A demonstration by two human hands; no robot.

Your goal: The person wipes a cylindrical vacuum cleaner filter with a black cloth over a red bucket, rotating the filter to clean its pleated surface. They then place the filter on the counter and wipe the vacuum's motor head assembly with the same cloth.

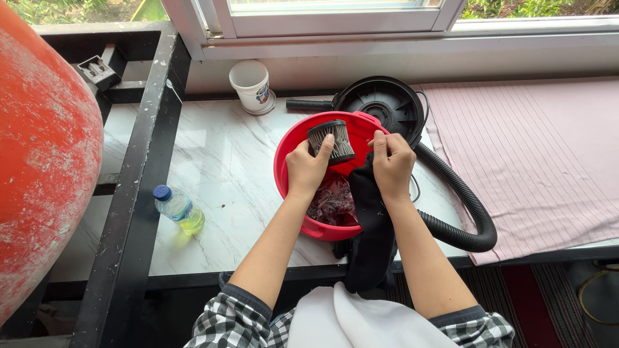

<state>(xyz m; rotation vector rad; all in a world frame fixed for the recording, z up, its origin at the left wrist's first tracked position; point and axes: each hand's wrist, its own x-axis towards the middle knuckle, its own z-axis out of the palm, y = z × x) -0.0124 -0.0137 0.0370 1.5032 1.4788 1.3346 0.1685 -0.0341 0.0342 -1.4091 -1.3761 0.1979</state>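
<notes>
Sleeves of black-and-white check [240, 320] sit nearest, with a white cloth [351, 319] lying between the two forearms. Just beyond, a black cloth [373, 219] hangs over the near edge of the marble worktop [219, 161] and runs up over the rim of a red tub [288, 145]. The right hand [391, 162] is closed on the upper end of that black cloth, fingers pinched together. The left hand [308, 169] is curled around a small pleated cylindrical filter [331, 140], thumb pressed on its side, holding it tilted above the tub. Inside the tub lies dark reddish debris [333, 201]. A black ribbed hose [459, 209] curves round the tub's right side to a round black vacuum lid [385, 103] behind it. Left of the tub a small plastic bottle [178, 209] with a blue cap lies on the worktop. Farther back a white cup [251, 84] stands by the window ledge, and a pink striped cloth [535, 154] covers the worktop's right part.
</notes>
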